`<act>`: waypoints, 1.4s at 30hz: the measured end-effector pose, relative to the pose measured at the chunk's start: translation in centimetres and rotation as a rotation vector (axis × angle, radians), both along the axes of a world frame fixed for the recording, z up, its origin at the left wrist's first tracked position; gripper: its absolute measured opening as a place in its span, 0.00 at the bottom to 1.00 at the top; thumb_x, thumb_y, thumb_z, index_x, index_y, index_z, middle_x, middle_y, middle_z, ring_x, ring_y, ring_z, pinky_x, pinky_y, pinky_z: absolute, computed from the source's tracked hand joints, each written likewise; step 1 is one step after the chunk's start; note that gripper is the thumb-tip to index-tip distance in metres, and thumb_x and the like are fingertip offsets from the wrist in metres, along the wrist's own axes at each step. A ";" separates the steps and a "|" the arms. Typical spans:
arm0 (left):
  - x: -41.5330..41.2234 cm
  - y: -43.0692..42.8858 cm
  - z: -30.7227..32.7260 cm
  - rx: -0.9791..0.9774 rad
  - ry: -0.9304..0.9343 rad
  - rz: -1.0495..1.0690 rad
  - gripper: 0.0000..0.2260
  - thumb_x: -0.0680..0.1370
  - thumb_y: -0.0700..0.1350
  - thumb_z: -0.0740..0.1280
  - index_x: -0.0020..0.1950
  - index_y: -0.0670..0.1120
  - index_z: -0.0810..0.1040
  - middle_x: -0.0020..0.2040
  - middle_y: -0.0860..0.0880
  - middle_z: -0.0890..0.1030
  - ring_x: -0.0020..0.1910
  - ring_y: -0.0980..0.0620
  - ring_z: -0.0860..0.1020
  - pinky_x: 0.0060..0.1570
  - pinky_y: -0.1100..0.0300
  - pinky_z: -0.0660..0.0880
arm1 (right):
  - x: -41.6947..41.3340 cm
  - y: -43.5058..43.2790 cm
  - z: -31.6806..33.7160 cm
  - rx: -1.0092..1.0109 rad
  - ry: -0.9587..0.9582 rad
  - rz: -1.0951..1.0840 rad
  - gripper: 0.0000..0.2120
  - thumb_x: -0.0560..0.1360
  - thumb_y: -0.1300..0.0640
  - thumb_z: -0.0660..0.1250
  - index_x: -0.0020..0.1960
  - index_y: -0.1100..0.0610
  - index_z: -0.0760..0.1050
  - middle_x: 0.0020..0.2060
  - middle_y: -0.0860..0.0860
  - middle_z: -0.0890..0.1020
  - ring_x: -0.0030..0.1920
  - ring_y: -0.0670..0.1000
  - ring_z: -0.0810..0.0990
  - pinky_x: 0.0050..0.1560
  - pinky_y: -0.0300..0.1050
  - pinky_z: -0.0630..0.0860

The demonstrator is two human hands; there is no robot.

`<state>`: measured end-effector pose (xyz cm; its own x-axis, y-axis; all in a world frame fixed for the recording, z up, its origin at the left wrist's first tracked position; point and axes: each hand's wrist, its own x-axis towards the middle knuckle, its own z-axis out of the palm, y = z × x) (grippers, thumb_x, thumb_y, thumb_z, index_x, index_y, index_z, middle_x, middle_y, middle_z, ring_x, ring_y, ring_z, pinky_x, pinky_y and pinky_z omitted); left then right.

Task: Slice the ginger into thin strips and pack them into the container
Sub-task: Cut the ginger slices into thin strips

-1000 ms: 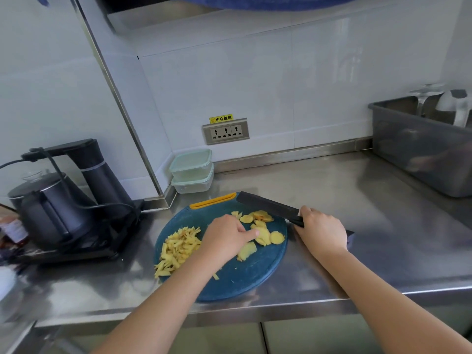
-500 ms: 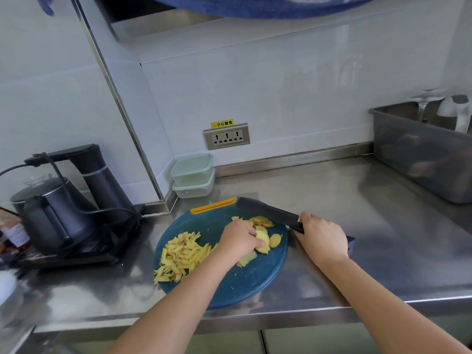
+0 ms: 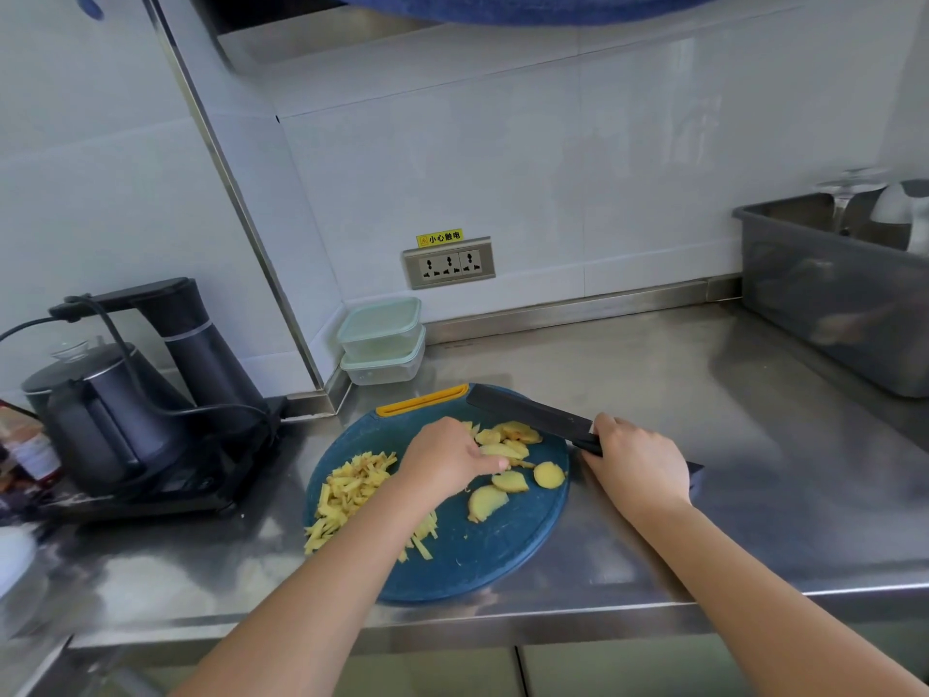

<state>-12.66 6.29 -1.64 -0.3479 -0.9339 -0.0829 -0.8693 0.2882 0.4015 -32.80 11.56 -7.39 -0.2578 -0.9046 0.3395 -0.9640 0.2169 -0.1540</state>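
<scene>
A round blue cutting board lies on the steel counter. A heap of thin ginger strips covers its left side. Several flat ginger slices lie on its right side. My left hand rests over the slices, its fingertips on one of them. My right hand grips the handle of a black knife, whose blade lies along the board's far right edge. Two stacked lidded plastic containers stand by the wall behind the board.
A black electric kettle on its base, with a cable, stands to the left. A grey plastic tub with glassware stands at the far right. A wall socket sits above the counter. The counter's front edge runs just below the board.
My left hand has shifted right along the board among the ginger slices and spread them. My right hand keeps the knife in nearly the same place.
</scene>
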 end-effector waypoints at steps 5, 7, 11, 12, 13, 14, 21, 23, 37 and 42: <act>0.1 1.8 -0.3 -0.033 0.043 -0.248 0.14 0.69 0.52 0.76 0.51 0.51 0.79 0.45 0.56 0.76 0.43 0.58 0.75 0.46 0.64 0.74 | 0.0 0.0 0.0 -0.008 0.006 0.009 0.13 0.80 0.44 0.58 0.52 0.54 0.69 0.47 0.49 0.79 0.46 0.54 0.80 0.36 0.44 0.65; 0.1 1.9 -0.9 -0.052 0.032 -0.295 0.14 0.72 0.50 0.73 0.56 0.50 0.80 0.47 0.55 0.77 0.44 0.58 0.76 0.46 0.65 0.74 | 0.0 0.0 -0.1 -0.008 0.012 0.008 0.13 0.80 0.44 0.58 0.52 0.54 0.68 0.47 0.49 0.79 0.45 0.54 0.80 0.36 0.43 0.66; 0.3 2.0 -0.9 -0.177 0.095 -0.284 0.09 0.78 0.48 0.66 0.54 0.48 0.83 0.48 0.52 0.82 0.44 0.57 0.78 0.47 0.64 0.75 | -0.1 0.0 -0.1 -0.008 0.013 0.010 0.13 0.80 0.44 0.58 0.52 0.54 0.68 0.46 0.49 0.79 0.45 0.54 0.80 0.36 0.43 0.66; 0.4 2.0 -0.8 -0.196 0.123 -0.255 0.08 0.79 0.48 0.65 0.53 0.49 0.83 0.48 0.53 0.82 0.44 0.58 0.78 0.46 0.65 0.74 | -0.1 0.0 -0.2 -0.007 0.017 0.012 0.13 0.80 0.44 0.58 0.52 0.54 0.69 0.46 0.49 0.79 0.45 0.54 0.80 0.35 0.43 0.66; 0.7 1.9 -0.5 -0.181 0.158 -0.222 0.08 0.79 0.48 0.65 0.54 0.50 0.82 0.48 0.53 0.82 0.44 0.60 0.78 0.46 0.67 0.74 | -0.1 0.0 -0.2 -0.006 0.020 0.012 0.13 0.80 0.44 0.58 0.52 0.54 0.69 0.46 0.49 0.79 0.45 0.54 0.80 0.35 0.43 0.66; 1.0 1.8 -0.2 -0.132 0.189 -0.198 0.08 0.79 0.48 0.64 0.54 0.51 0.81 0.47 0.54 0.82 0.43 0.62 0.78 0.46 0.67 0.74 | -0.1 0.0 -0.2 -0.007 0.020 0.012 0.13 0.80 0.44 0.58 0.52 0.54 0.69 0.46 0.49 0.79 0.45 0.54 0.80 0.35 0.43 0.66; 2.8 2.0 0.0 0.026 0.084 -0.201 0.08 0.80 0.46 0.62 0.53 0.53 0.80 0.46 0.56 0.81 0.37 0.59 0.79 0.38 0.65 0.77 | 0.0 0.1 0.0 -0.008 0.015 0.013 0.13 0.80 0.44 0.57 0.50 0.54 0.67 0.46 0.48 0.78 0.45 0.54 0.80 0.35 0.43 0.66; 2.4 2.4 -0.7 -0.038 0.187 -0.092 0.05 0.79 0.45 0.64 0.50 0.51 0.80 0.41 0.56 0.81 0.33 0.62 0.79 0.35 0.69 0.76 | 0.0 0.2 0.1 -0.006 0.014 0.016 0.13 0.80 0.44 0.57 0.48 0.53 0.64 0.46 0.48 0.78 0.45 0.53 0.80 0.36 0.43 0.66; 0.1 5.1 -4.6 -0.370 0.398 0.130 0.02 0.77 0.48 0.68 0.48 0.51 0.79 0.38 0.58 0.79 0.39 0.61 0.77 0.39 0.68 0.74 | -0.1 0.2 0.0 -0.013 -0.007 0.022 0.12 0.79 0.44 0.58 0.48 0.53 0.65 0.46 0.48 0.78 0.45 0.54 0.79 0.36 0.43 0.66; 0.4 5.0 -5.8 -0.477 0.269 0.116 0.04 0.77 0.50 0.67 0.47 0.50 0.79 0.43 0.57 0.75 0.45 0.56 0.73 0.44 0.65 0.72 | 0.0 0.2 0.0 -0.019 -0.015 0.033 0.12 0.79 0.45 0.58 0.51 0.54 0.68 0.46 0.49 0.79 0.45 0.54 0.79 0.36 0.44 0.66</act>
